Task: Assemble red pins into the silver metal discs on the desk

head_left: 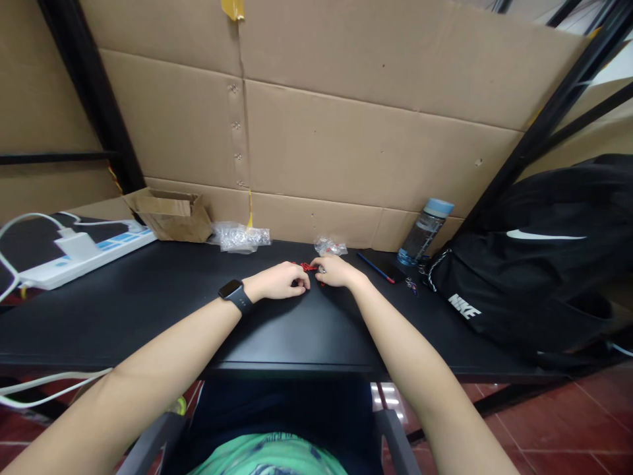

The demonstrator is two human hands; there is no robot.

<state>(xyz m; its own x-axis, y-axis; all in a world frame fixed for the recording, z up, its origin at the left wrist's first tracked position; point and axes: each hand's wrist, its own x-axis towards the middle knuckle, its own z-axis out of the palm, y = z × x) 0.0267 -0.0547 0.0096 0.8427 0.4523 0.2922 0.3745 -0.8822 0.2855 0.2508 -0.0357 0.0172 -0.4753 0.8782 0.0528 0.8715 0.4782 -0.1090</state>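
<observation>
A small tangle of red cord [307, 267] lies on the black table between my two hands. My left hand [281, 281], with a dark watch on its wrist, rests at the cord's left side, its fingers curled downward. From the right, my right hand [333, 270] reaches to the cord with its fingers bent together. A small shiny piece shows at its fingertips, too small to name. Just behind my right hand sits a clear plastic bag [330, 246] with bits of red in it.
Along the back of the table [301, 336] stand an open cardboard box [173, 216], clear plastic packaging [241, 237] and a water bottle [426, 231]. A blue pen [376, 268] lies right of my hands. A power strip [89, 257] is left, a black backpack [544, 264] right.
</observation>
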